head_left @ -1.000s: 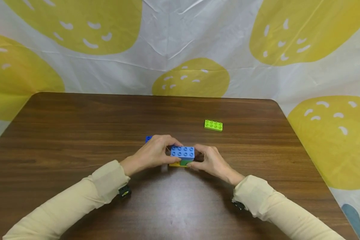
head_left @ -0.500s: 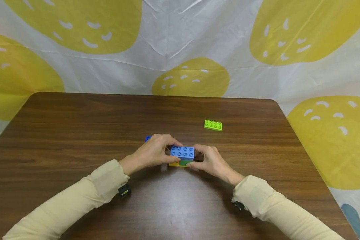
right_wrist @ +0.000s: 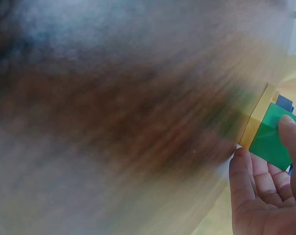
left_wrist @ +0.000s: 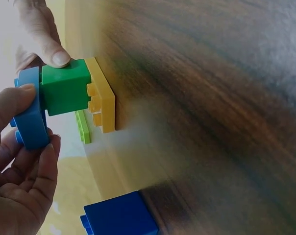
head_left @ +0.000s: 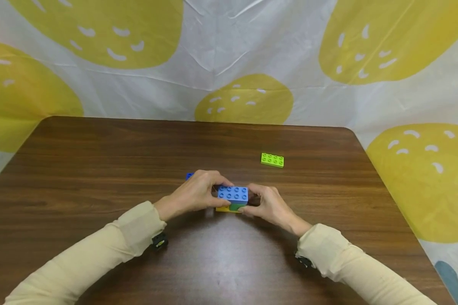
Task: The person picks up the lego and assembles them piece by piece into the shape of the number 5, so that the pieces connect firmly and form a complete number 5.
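Observation:
My left hand (head_left: 196, 192) pinches a light blue toy building brick (head_left: 233, 193) between thumb and fingers. Under it is a green brick (left_wrist: 64, 85), which stands on one end of a thin yellow plate (left_wrist: 107, 98). In the left wrist view the blue brick overhangs the green one, and a narrow gap shows between them. My right hand (head_left: 272, 208) grips the green brick, with the thumb on its near face and the fingers behind it. Yellow studs beside the green brick lie bare below the blue overhang.
A dark blue brick (left_wrist: 121, 215) lies on the table just beyond my left hand, which mostly hides it in the head view. Farther back to the right lies a lime green plate (head_left: 272, 160). A patterned cloth (head_left: 213, 51) hangs behind the wooden table (head_left: 137, 144).

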`<state>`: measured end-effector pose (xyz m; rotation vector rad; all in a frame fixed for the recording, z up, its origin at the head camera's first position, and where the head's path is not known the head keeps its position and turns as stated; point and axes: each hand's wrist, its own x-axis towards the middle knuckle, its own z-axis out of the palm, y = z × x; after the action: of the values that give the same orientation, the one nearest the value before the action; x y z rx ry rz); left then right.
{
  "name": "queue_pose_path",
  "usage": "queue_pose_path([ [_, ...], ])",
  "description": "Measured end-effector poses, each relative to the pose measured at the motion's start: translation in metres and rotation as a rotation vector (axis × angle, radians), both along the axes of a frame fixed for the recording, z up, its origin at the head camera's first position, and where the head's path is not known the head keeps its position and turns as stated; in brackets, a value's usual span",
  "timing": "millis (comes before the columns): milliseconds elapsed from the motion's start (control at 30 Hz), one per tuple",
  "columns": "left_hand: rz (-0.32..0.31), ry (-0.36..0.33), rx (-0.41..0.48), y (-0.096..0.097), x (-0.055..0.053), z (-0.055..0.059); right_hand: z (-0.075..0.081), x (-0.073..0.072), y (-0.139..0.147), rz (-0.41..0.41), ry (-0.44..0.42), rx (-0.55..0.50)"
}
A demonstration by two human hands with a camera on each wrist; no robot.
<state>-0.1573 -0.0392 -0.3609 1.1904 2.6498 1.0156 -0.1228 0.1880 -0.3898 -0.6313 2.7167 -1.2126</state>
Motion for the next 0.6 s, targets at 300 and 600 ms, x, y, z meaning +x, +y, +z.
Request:
queue_pose_path([
  [300, -0.019, 0.006, -0.007, 0.0011, -0.002, 0.0012, 0.0, 0.0001, 0.0013, -0.002, -0.005, -0.003],
  [600, -0.024, 0.012, 0.008, -0.0024, -0.0012, -0.0035, -0.001, -0.0002, 0.0002, -0.004, 0.006, 0.011],
])
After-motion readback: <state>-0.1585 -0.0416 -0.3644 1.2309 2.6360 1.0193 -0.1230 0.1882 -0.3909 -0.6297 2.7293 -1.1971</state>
